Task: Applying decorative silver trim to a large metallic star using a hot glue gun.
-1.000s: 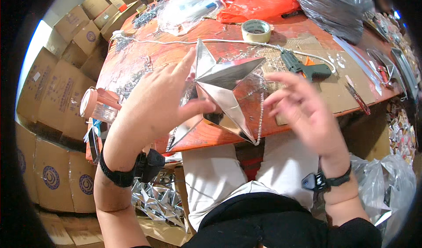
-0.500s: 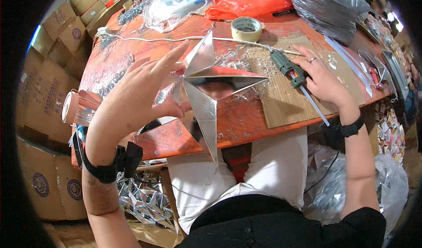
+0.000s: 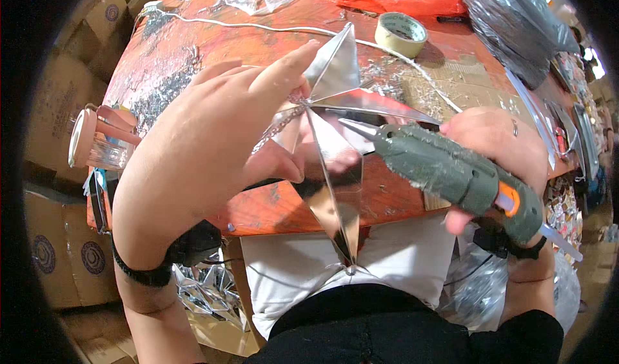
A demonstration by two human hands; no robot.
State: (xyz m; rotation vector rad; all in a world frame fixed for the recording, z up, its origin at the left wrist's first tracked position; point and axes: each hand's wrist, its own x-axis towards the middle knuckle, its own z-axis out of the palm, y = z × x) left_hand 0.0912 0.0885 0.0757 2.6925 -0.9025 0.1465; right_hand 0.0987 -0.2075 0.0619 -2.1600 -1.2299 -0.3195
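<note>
Fisheye optics bow the edges within a black rim; light falls brightly on the surface (image 3: 258,48), while cardboard boxes (image 3: 61,125) at left lie dimmer; glare whitens facets of the silver star (image 3: 330,137); the far-right background is indistinct

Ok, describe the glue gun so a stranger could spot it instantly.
Start at the red table. Over its near right part, the right hand holds the glue gun, nozzle toward the silver star. Its dull, dark green body sets it apart from the star's mirror-like facets.
</note>
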